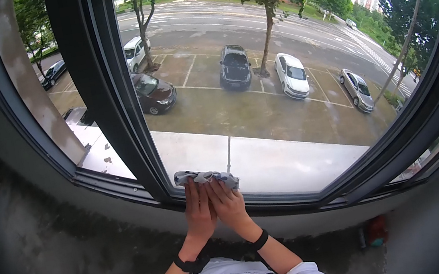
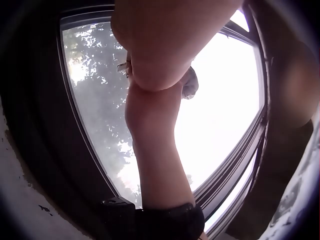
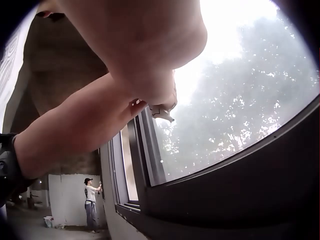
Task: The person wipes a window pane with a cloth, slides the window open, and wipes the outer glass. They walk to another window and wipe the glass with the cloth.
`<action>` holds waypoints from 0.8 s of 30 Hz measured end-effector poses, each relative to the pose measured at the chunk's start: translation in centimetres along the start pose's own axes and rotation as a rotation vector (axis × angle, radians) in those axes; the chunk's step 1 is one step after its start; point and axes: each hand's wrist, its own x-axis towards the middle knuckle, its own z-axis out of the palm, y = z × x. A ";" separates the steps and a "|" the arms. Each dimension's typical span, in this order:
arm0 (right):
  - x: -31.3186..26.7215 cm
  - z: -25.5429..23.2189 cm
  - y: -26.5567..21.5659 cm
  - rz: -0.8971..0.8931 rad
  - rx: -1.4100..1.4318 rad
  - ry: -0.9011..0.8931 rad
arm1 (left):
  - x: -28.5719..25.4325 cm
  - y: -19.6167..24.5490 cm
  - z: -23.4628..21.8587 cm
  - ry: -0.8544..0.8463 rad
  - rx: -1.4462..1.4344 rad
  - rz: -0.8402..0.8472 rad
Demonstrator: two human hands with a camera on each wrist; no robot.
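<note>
A crumpled grey-and-white patterned cloth lies against the low left corner of the large window pane, just above its bottom frame. Side by side, my left hand and right hand press on it, fingers extended upward and fingertips over the fabric. Both thumbs are hidden in the head view. In the left wrist view, a bit of the cloth shows past the hands, which hide most of it. The right wrist view shows a cloth edge beside the glass.
A thick dark window post rises just left of the hands. Dark frame rails run along the bottom right. Another person stands at a wall farther along. Parked cars and trees are outside. A reddish object sits low right.
</note>
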 end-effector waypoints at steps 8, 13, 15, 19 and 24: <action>-1.4 1.1 -0.5 0.037 0.014 -0.018 | -0.7 0.6 0.5 -0.057 -0.049 -0.102; -5.1 1.2 1.6 0.176 -0.063 0.104 | -1.1 2.9 2.1 -0.049 0.063 0.145; -6.5 0.7 2.9 0.214 -0.122 0.114 | -1.1 4.7 2.8 -0.072 0.046 0.183; -10.2 -1.7 7.1 0.332 -0.214 0.200 | -0.4 10.6 4.9 -0.219 -0.060 0.333; -11.6 -6.9 10.6 0.568 -0.172 0.322 | 1.0 17.0 7.5 -0.366 -0.043 0.618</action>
